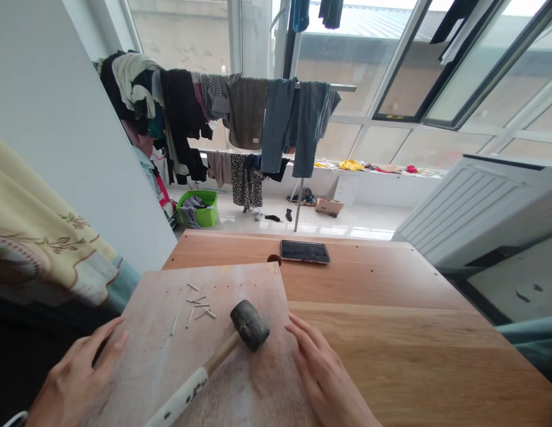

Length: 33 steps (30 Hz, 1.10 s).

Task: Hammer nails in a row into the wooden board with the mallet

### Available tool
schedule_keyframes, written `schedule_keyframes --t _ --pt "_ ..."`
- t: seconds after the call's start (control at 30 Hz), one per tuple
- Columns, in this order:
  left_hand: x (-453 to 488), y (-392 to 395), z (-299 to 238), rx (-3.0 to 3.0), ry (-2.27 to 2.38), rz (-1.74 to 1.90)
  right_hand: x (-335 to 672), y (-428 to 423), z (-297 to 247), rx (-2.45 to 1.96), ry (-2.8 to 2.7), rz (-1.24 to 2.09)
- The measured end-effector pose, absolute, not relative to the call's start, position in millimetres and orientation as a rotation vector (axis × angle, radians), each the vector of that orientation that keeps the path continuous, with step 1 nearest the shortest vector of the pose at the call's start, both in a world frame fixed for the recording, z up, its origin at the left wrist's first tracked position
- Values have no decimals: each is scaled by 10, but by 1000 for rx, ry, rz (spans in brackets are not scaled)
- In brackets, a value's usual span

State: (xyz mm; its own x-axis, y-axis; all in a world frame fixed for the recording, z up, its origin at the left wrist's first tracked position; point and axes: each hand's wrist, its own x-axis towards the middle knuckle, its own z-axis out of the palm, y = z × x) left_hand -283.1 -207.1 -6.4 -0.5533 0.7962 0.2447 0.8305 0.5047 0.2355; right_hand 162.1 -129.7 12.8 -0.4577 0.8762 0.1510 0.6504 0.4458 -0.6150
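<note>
A worn wooden board (146,332) lies on the table in front of me. On it rests a mallet (249,325) with a black head and a wooden handle, its white-wrapped end towards me. Several loose nails (200,305) are scattered left of the mallet head, and a row of small holes runs along the board's far side. My left hand (80,370) touches the board's left edge, thumb and forefinger apart. Against the right edge lies my right hand (323,367), fingers stretched out, its thumb not visible. Neither hand touches the mallet.
A smartphone (305,251) lies on the wooden table (405,320) beyond the board, near a round hole. Behind stand a drying rack with clothes (247,112), a green basket (209,210) and windows. A curtain (48,237) hangs at left; a white appliance (481,207) stands at right.
</note>
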Motion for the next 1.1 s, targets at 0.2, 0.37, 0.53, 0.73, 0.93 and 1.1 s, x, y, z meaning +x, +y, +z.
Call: schedule_keyframes --t 0.2,0.37,0.53,0.73,0.93,1.1 --pt "-2225 -1942 48 -1958 -2321 -766 2149 -1348 -4 -1380 -2247 496" --pt "-1663 -1702 -44 -2281 -2088 -848 2883 -1404 -125 -1634 -2039 289" --pt "-1108 -1286 166 -2443 -1926 -776 2986 -1597 -75 -1867 -1607 137" --pt "-458 -563 262 -2804 -1693 -829 2322 -1680 -54 -1649 -1776 485" --pt "-251 -136 222 -2978 -1643 -794 2209 -1638 -56 -1717 -1668 724" --pt "-250 -109 234 -3015 -1558 -629 2350 -1728 -42 -1628 -1374 1021"
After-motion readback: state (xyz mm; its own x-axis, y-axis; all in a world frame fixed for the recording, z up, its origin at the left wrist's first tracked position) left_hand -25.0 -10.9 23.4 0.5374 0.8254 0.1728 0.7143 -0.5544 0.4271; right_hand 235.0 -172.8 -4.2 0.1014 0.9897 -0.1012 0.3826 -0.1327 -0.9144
